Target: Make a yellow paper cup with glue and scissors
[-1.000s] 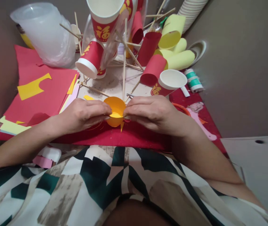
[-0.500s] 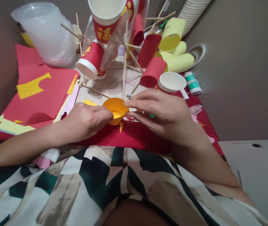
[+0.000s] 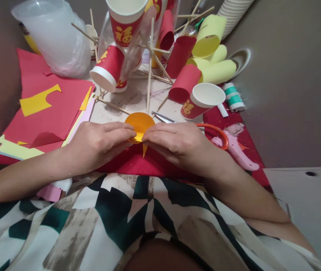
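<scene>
A rolled tube of orange paper (image 3: 139, 123) sits between my two hands above the red felt mat (image 3: 138, 162). My left hand (image 3: 100, 141) pinches its left side with closed fingers. My right hand (image 3: 174, 142) pinches its right side, fingers pressed together. A small orange paper point (image 3: 144, 149) shows just below my fingertips. Scissors with orange-red handles (image 3: 202, 130) lie right behind my right hand.
Red and yellow paper sheets (image 3: 47, 109) lie left. Behind are red paper cups (image 3: 108, 69), wooden sticks (image 3: 149, 64), red and yellow paper tubes (image 3: 202, 60), a white cup (image 3: 202, 99), a plastic bag (image 3: 53, 34), a green-banded tape roll (image 3: 233, 97) and a pink glue gun (image 3: 238, 148).
My right hand left the tube half a second ago and reached over the scissors; now it is back pinching the tube's right side. The tube now sits flatter between my fingers.
</scene>
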Tool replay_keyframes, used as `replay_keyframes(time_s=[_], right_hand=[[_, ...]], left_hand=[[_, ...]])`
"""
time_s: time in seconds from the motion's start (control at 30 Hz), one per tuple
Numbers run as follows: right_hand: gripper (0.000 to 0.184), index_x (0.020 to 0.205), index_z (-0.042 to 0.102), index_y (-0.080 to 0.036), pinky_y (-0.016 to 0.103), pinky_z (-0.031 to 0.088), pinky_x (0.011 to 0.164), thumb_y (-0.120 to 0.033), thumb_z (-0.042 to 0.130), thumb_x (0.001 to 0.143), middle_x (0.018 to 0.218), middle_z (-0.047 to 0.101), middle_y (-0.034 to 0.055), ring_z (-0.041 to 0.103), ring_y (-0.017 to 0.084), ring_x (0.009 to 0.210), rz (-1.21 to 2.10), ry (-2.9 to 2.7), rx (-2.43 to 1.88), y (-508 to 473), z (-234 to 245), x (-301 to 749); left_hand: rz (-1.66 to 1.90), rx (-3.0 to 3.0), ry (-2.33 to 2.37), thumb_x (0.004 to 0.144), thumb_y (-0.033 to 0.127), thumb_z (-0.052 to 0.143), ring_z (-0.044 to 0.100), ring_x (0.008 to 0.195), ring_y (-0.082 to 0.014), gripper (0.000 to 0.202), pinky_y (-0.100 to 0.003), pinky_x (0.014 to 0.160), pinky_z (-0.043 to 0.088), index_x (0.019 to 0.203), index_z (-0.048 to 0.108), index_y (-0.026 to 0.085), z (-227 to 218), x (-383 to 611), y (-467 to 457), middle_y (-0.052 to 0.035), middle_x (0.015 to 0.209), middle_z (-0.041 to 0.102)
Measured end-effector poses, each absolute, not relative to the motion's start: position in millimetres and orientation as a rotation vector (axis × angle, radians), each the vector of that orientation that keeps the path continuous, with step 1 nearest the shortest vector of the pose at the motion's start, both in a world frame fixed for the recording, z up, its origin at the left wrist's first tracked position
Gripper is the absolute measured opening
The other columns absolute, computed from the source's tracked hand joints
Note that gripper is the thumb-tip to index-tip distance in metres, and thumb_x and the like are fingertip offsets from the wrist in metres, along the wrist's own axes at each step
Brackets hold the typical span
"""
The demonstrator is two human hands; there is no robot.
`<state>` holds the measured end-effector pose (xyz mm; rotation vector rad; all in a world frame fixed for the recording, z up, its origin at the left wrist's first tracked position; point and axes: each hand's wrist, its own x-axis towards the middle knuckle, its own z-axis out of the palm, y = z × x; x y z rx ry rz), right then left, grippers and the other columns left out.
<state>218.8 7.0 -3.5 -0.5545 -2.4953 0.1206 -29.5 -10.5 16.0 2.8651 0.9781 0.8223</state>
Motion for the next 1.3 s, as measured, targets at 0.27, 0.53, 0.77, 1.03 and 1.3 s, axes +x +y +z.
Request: replay_keyframes(time_s=[0.27,0.53,0.77,1.03,1.3], right_hand=[[0.021,0.093,0.069,-0.018,0.026,0.049,0.063,-0.011,0.049,0.098,0.092,0.076,0.0069,0.07,0.018,0.079,0.144,-2.555,-0.586,10.3,4.1,224.7],[0.019,0.093,0.068,-0.017,0.026,0.048,0.061,-0.013,0.05,0.098,0.091,0.075,0.0086,0.068,0.018,0.075,0.206,-2.566,-0.52,13.2,3.6,226.3],[0.022,0.095,0.07,-0.015,0.026,0.048,0.065,-0.012,0.049,0.1,0.091,0.073,0.0089,0.066,0.017,0.076,0.186,-2.637,-0.523,9.2,7.8,225.8],[0.022,0.097,0.072,-0.01,0.028,0.046,0.064,-0.009,0.05,0.099,0.088,0.072,0.0095,0.065,0.018,0.074,0.247,-2.689,-0.463,10.6,13.9,226.3],[0.023,0.1,0.071,-0.01,0.028,0.047,0.067,-0.009,0.048,0.101,0.093,0.074,0.0088,0.067,0.018,0.081,0.309,-2.694,-0.434,10.0,15.0,225.9]], left_hand=[[0.816,2.799,1.084,0.088,0.047,0.075,0.07,0.101,-0.0261,0.048,-0.042,0.088,0.058,0.125,0.06,0.019,27.9,-55.4,-5.4,-0.0119,0.113,0.074],[0.702,2.532,0.867,0.091,0.022,0.072,0.073,0.08,-0.0123,0.019,-0.02,0.072,0.057,0.11,0.069,0.021,22.8,-51.4,-4.7,-0.0026,0.096,0.078],[0.755,2.483,0.689,0.09,0.013,0.071,0.072,0.087,-0.0144,0.021,-0.025,0.079,0.058,0.109,0.072,0.02,28.8,-47.3,4.1,-0.0047,0.094,0.076],[0.578,2.445,0.568,0.092,0.014,0.068,0.069,0.079,-0.014,0.021,-0.022,0.07,0.056,0.111,0.076,0.02,37.2,-46.8,24.0,-0.0061,0.086,0.074],[0.402,2.655,0.484,0.096,0.019,0.063,0.072,0.105,-0.0196,0.034,-0.027,0.089,0.059,0.13,0.066,0.023,50.4,-49.1,29.8,-0.0106,0.119,0.074]])
